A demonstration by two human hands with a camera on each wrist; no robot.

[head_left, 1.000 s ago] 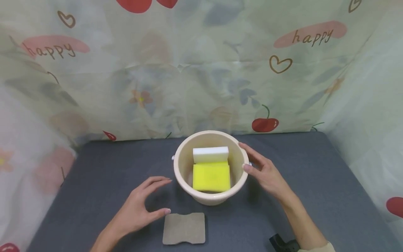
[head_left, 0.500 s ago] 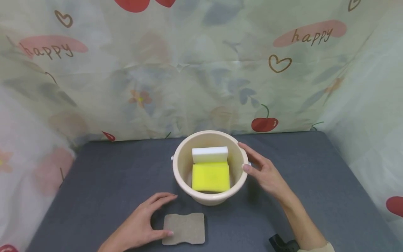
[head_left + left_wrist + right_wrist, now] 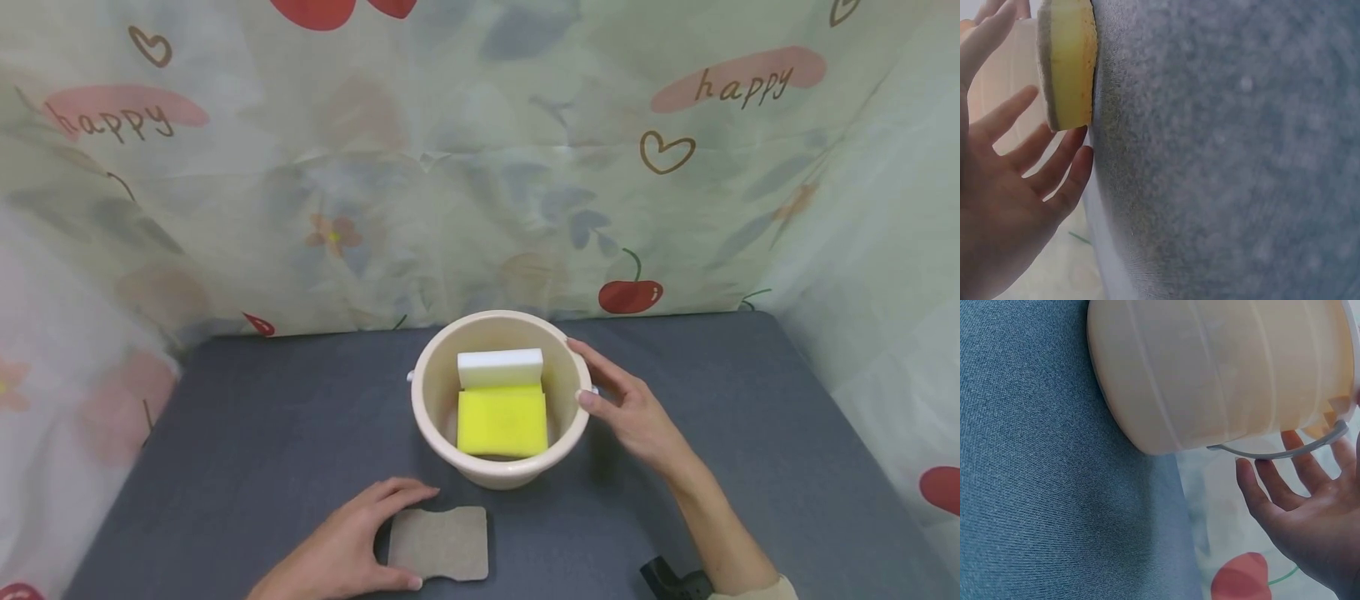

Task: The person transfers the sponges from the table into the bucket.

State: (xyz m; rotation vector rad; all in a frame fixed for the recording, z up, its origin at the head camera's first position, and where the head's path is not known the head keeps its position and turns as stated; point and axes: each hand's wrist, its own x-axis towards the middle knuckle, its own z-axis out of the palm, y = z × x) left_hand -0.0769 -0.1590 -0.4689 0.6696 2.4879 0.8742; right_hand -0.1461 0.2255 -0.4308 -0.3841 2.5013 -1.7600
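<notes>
A sponge (image 3: pixel 438 543) with a grey scouring face up lies flat on the table; the left wrist view shows its yellow foam side (image 3: pixel 1072 62). My left hand (image 3: pixel 356 537) spans its left end, fingers spread along the far edge and thumb by the near edge. Behind it stands a cream bucket (image 3: pixel 498 475). My right hand (image 3: pixel 637 417) holds the bucket's right side at the rim, and in the right wrist view its fingers are beside the grey handle (image 3: pixel 1279 454). Inside the bucket are a yellow sponge (image 3: pixel 502 423) and a white sponge block (image 3: pixel 500 368).
A dark cloth covers the table (image 3: pixel 285 417). A patterned curtain (image 3: pixel 450 208) hangs behind and along both sides. Near the right forearm, at the front edge, lies a black object (image 3: pixel 675 579).
My left hand has come down and toward the front, from the left of the bucket to around the grey-faced sponge. The right hand and the bucket stay in place.
</notes>
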